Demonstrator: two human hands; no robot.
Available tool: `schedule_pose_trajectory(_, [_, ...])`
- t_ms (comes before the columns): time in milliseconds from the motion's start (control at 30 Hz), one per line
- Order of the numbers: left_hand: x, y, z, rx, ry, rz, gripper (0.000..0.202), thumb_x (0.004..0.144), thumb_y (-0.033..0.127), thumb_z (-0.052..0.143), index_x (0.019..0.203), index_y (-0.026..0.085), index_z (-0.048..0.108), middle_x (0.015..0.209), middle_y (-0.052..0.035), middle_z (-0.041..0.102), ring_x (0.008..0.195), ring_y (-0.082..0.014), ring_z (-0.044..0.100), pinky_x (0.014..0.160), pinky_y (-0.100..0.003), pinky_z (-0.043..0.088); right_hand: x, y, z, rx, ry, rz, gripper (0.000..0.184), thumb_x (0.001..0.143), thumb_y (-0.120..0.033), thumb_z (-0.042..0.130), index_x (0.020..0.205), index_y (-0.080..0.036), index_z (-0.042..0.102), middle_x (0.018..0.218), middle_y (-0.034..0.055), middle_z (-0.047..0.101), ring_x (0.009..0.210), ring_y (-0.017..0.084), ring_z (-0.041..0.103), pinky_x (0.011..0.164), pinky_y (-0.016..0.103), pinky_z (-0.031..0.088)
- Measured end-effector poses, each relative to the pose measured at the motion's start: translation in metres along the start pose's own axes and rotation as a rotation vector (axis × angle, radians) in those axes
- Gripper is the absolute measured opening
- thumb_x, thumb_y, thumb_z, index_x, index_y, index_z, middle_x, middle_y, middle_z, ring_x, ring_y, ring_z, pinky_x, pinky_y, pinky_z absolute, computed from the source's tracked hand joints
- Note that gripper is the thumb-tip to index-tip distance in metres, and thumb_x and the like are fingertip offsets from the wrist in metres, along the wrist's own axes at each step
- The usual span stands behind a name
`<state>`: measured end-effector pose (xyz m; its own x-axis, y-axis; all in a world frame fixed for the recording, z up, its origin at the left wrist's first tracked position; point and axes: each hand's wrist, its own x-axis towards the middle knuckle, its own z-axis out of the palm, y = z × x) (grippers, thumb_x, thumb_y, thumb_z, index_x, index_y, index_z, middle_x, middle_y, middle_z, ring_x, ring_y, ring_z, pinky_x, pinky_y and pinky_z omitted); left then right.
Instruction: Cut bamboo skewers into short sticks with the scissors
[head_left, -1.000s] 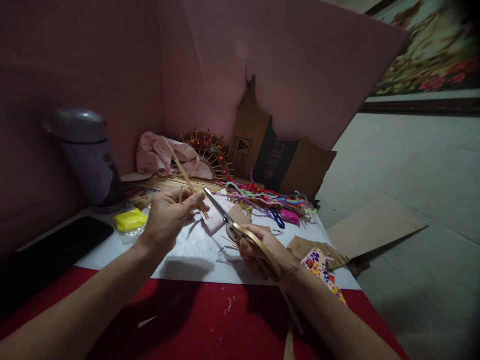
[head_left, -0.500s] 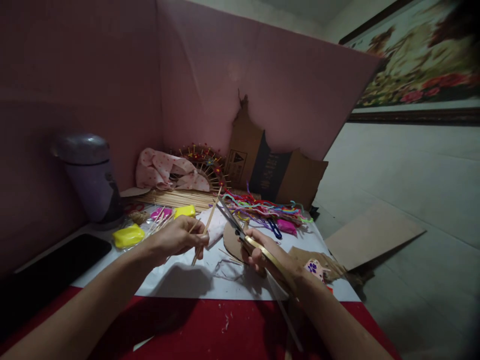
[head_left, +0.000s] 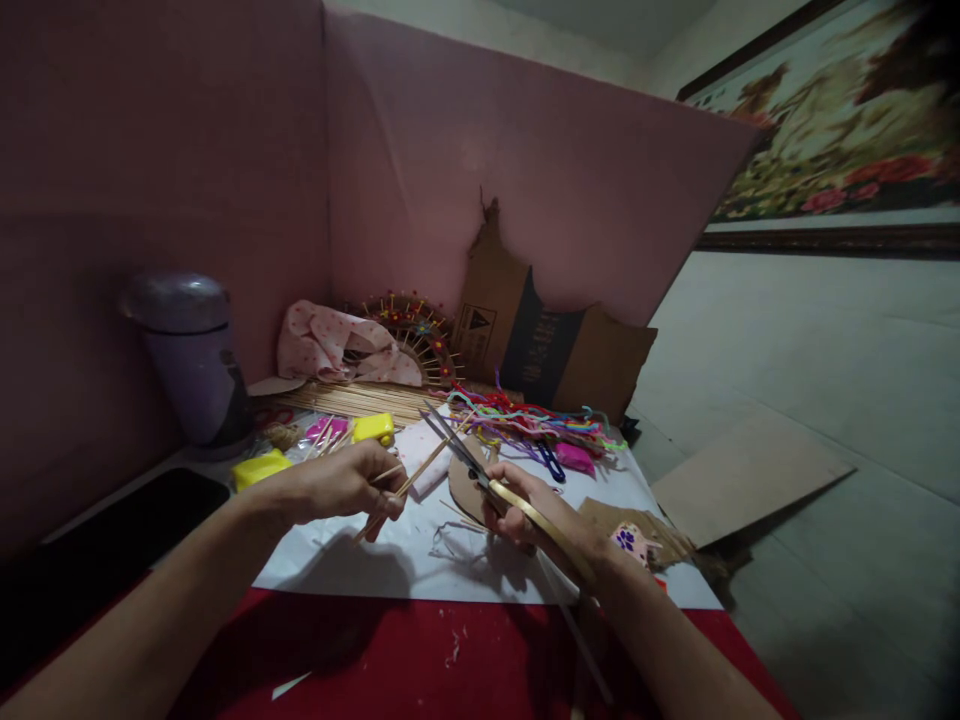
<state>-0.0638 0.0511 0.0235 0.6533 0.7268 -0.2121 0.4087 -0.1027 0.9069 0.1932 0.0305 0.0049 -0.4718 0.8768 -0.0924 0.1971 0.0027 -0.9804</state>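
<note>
The left hand [head_left: 337, 485] is pinching a bamboo skewer [head_left: 427, 466] slanting toward two o'clock, its tip lying across the parted scissors [head_left: 469, 465] that the right hand's [head_left: 525, 515] curled fingers are gripping.

Left hand [head_left: 341, 485] and right hand [head_left: 525, 512] bare (forearms likewise, uncovered throughout).

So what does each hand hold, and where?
Left hand pinches thin wooden sticks near their lower end; right hand grips gold-handled metal scissors by the handles.
</note>
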Motion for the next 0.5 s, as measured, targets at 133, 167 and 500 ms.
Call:
schedule_pose_trajectory(133, [-0.0008,0.0012,-0.001,0.034,0.006,0.009,0.018,0.068,0.027,0.06,0.058,0.015,0.051,0.048,0.0017,0.055,0.042,-0.0069,0.034,0.044,-0.022,0.02,-0.0013,-0.0038,0.0015,0.033,-0.019,-0.01,0.048,0.058,-0.048,0.067,0.089,-0.02,0.043,0.063,-0.0045,0.05,0.049,0.007,0.038,0.041,0.018,0.025])
schedule_pose_trajectory(167, [-0.0007,0.0011,-0.0012,0.039,0.01,0.009,0.018,0.068,0.027,0.06,0.057,0.015,0.05,0.047,0.0019,0.054,0.042,-0.0065,0.031,0.044,-0.022,0.018,-0.0017,-0.0043,0.0018,0.038,-0.027,-0.01,0.051,0.057,-0.05,0.069,0.088,-0.02,0.043,0.063,-0.0045,0.05,0.049,0.007,0.037,0.041,0.018,0.025])
schedule_pose_trajectory(500, [0.0004,-0.004,-0.0019,0.015,-0.011,0.007,0.015,0.067,0.024,0.059,0.058,0.015,0.051,0.046,0.0029,0.051,0.041,-0.0066,0.033,0.042,-0.021,0.021,0.0016,0.0036,0.0011,0.009,-0.027,-0.056,0.057,0.054,-0.058,0.069,0.087,-0.02,0.043,0.064,-0.0043,0.051,0.049,0.006,0.039,0.042,0.019,0.024])
